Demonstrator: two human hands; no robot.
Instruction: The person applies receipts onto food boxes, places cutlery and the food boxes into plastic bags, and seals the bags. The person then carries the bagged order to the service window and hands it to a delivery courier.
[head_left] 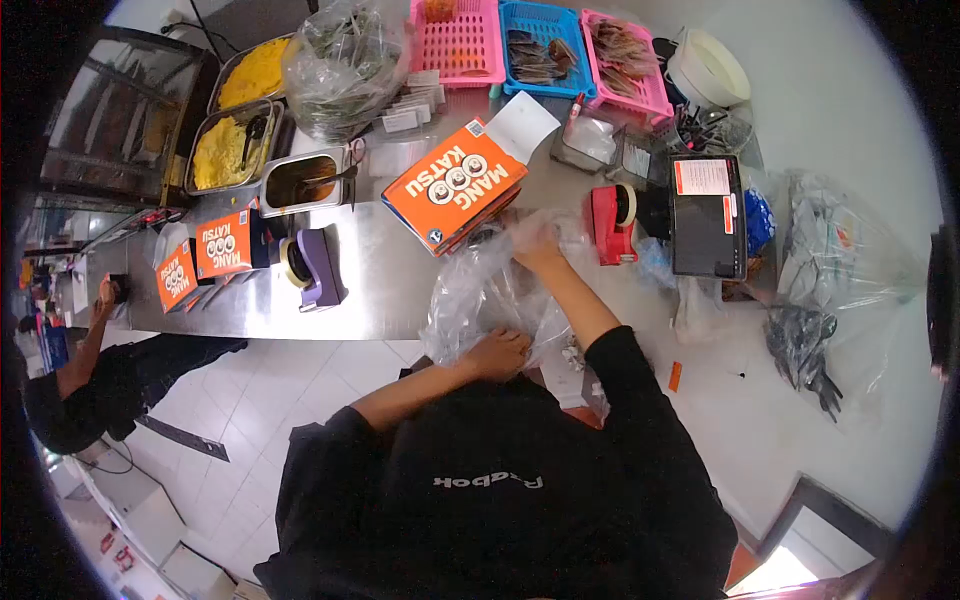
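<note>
Clear plastic bag (468, 300) at worktop (385, 300) front edge, near orange box (455, 185).
Left hand (497, 354): grip curled closed on bag's near end. Right hand (537, 246): at far end, grip closure cannot be told.

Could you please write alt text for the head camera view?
The person's left hand and right hand hold a clear plastic bag at a metal counter, beside orange Mang Katsu packaging; a red tape dispenser sits to the right.

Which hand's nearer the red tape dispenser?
Right. The right hand is left of the red tape dispenser, apart from it; the left hand is farther left and lower in view.
</note>
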